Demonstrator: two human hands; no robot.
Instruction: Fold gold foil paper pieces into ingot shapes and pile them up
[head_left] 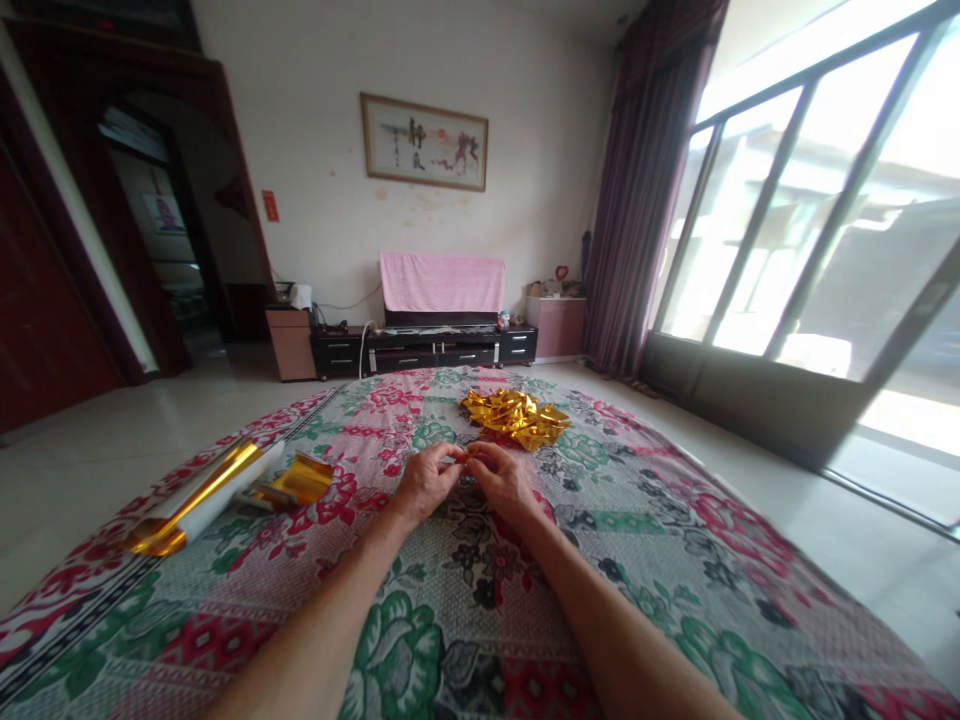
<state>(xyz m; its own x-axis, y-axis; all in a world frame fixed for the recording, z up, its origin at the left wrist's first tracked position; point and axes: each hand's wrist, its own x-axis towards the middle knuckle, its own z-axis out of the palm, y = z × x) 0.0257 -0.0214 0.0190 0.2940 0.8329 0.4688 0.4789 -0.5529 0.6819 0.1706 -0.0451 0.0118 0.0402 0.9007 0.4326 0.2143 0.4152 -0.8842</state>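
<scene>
Fingertips meet at the middle of the cloth-covered surface, where my left hand (429, 482) and my right hand (501, 478) are both closed in a pinch. Whatever lies between them is small and mostly covered by the fingers; I cannot make it out. Just beyond my right hand lies a pile of shiny folded gold foil pieces (517, 415). To the left, a roll of gold foil (199, 495) with a white side rests at a slant. Beside it lies a smaller curled piece of gold foil (306, 480).
A floral patterned cloth (405, 650) covers the rounded surface under my hands. Beyond it, a low black cabinet (469, 352) carries a screen under a pink towel (442, 282). A purple curtain (634, 200) and large windows (795, 220) stand at right, a doorway (180, 230) at left.
</scene>
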